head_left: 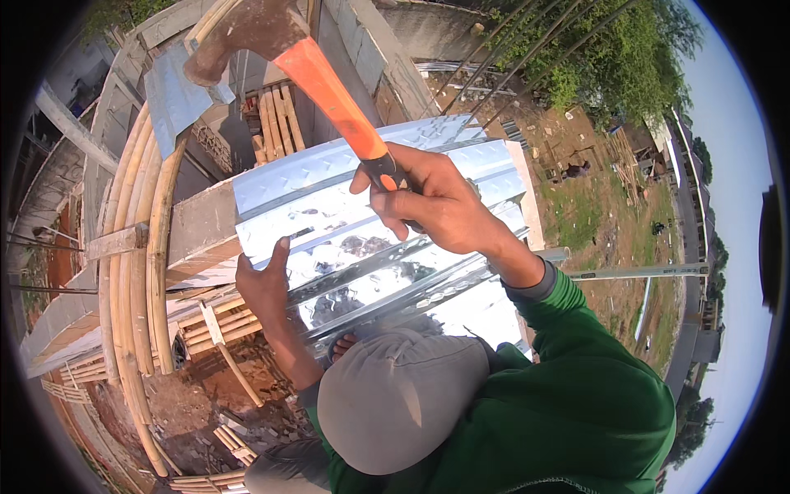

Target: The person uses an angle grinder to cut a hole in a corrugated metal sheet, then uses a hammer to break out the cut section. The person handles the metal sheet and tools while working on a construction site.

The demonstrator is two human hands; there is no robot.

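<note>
My right hand [436,198] is closed around the black grip of a claw hammer [333,99] with an orange handle and a rusty brown head. The hammer is raised, its head up and to the left above a shiny ribbed metal sheet [387,267]. At the sheet's left edge is my left hand [267,288], thumb and forefinger spread apart, the thumb over the metal. The other left fingers are hidden. A small dark slot or mark [304,231] shows on the sheet just beyond the thumb.
Bent bamboo poles [132,247] rise at the left, near a concrete beam [202,226] and a loose metal piece [177,95]. My grey-trousered knee [403,399] is close to the sheet. Ground with debris [206,403] lies far below. Steel rods [535,49] slant at top right.
</note>
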